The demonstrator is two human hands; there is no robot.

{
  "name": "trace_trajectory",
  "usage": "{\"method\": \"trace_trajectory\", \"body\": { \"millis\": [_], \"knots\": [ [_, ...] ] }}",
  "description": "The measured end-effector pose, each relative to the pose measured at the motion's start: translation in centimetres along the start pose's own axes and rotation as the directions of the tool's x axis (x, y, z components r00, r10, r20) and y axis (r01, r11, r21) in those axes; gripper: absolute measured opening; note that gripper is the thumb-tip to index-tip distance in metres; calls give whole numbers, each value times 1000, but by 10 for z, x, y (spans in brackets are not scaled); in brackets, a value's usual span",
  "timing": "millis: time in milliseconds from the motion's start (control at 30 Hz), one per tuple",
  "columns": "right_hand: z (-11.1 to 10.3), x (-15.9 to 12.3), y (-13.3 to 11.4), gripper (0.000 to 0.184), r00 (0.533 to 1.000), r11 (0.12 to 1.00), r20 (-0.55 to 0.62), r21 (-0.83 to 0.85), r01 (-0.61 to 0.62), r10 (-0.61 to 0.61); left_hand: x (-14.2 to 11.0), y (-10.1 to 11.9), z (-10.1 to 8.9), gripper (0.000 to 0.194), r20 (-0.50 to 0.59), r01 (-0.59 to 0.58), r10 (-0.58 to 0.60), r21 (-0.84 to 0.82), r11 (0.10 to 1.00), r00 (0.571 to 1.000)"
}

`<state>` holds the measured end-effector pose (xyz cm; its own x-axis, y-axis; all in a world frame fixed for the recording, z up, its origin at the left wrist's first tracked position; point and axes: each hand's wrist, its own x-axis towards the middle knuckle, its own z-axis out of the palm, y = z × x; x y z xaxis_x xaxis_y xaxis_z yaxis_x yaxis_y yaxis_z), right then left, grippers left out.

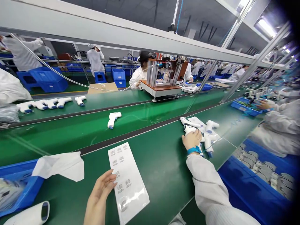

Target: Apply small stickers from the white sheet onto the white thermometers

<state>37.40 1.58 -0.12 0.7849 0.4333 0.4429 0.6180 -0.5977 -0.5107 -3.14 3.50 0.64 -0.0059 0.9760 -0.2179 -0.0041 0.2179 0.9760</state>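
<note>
A white sheet of small printed labels [131,184] lies on the green bench in front of me. At its left edge is my left hand [103,189], fingers loosely curved and slightly apart, with nothing visible in them. Farther right, my right hand [192,140], with a blue wrist strap, is wrapped over a white infrared thermometer [188,129] and hides most of it. Several more gun-shaped thermometers lie around that hand, among them one [212,125] just beyond it. Part of another thermometer [32,215] shows at the bottom left.
A blue bin [30,193] with a white cloth [62,165] stands left. One thermometer [113,119] lies on the green conveyor [145,114]. Beyond it are a press fixture [161,84] and co-workers. Blue crates [248,184] of parts sit lower right; a metal beam crosses overhead.
</note>
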Motion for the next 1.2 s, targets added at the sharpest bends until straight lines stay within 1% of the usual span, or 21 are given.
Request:
{"method": "trace_trajectory", "body": {
  "millis": [67, 167, 300, 367, 400, 433, 500, 533, 567, 600, 667, 767, 833, 867, 933, 967, 1000, 1033, 1067, 1167, 1200],
  "knots": [
    [-4, 3, 13, 39, 999, 998, 27, -50, -34, 35, -2, 1, 9, 46, 23, -4, 4, 14, 1000, 1000],
    [-4, 0, 12, 35, 994, 996, 98, -77, -35, 43, -5, 2, 17, 46, 47, -8, 6, 24, 1000, 999],
    [-5, -19, -18, 23, 972, 1000, 237, -15, -1, 5, -6, 0, 18, 46, 40, -9, 8, 29, 1000, 999],
    [-7, -44, -44, 19, 929, 997, 368, 73, 20, -45, -9, 0, 19, 49, 37, -9, 8, 23, 1000, 999],
    [-10, -62, -59, 18, 891, 991, 447, 128, 25, -81, -12, 2, 21, 55, 44, -7, 6, 7, 1000, 999],
    [-13, -83, -74, 18, 841, 982, 527, 189, 26, -123, -15, 3, 24, 64, 56, 1, 1, -21, 1000, 998],
    [-24, -129, -106, 17, 709, 942, 661, 335, 17, -248, -22, 9, 32, 88, 96, 20, -5, -152, 988, 995],
    [-31, -153, -120, 15, 619, 905, 712, 426, -4, -332, -25, 12, 36, 95, 105, 43, -19, -236, 971, 994],
    [-38, -174, -133, 15, 495, 830, 753, 547, -105, -434, -27, 16, 39, 97, 107, 75, -43, -323, 943, 993],
    [-46, -194, -143, 19, 395, 773, 772, 602, -203, -498, -28, 19, 40, 96, 87, 96, -66, -399, 912, 994],
    [-59, -223, -154, 30, 206, 706, 814, 576, -413, -544, -27, 23, 37, 91, -9, 66, -80, -467, 882, 997],
    [-72, -243, -154, 40, -73, 673, 858, 344, -655, -509, -25, 22, 27, 83, -110, -9, -38, -394, 919, 993],
    [-79, -242, -146, 39, -198, 680, 838, 249, -690, -508, -23, 15, 22, 77, -46, 18, -35, -323, 946, 998],
    [-83, -239, -141, 36, -228, 716, 832, 257, -649, -505, -22, 11, 22, 75, 4, 40, -40, -297, 954, 999],
    [-88, -228, -133, 26, -247, 832, 846, 336, -441, -473, -22, 4, 25, 71, 83, 78, -58, -261, 962, 995],
    [-89, -222, -130, 20, -235, 870, 857, 381, -312, -460, -21, 1, 26, 70, 107, 90, -65, -249, 964, 992],
    [-88, -216, -129, 13, -209, 886, 865, 418, -201, -456, -21, -2, 28, 69, 124, 96, -68, -239, 966, 990],
    [-84, -210, -128, 7, -154, 884, 871, 453, -119, -467, -21, -3, 29, 69, 136, 100, -69, -231, 968, 988],
    [-78, -204, -128, 8, -63, 870, 868, 489, -57, -492, -21, -4, 30, 69, 147, 101, -68, -225, 969, 987],
    [-50, -193, -130, 12, 305, 809, 753, 572, 136, -584, -20, -5, 29, 71, 172, 94, -56, -219, 971, 983],
    [-40, -192, -130, 12, 387, 787, 690, 581, 209, -612, -20, -5, 29, 72, 176, 96, -57, -220, 971, 983]
  ]
}}
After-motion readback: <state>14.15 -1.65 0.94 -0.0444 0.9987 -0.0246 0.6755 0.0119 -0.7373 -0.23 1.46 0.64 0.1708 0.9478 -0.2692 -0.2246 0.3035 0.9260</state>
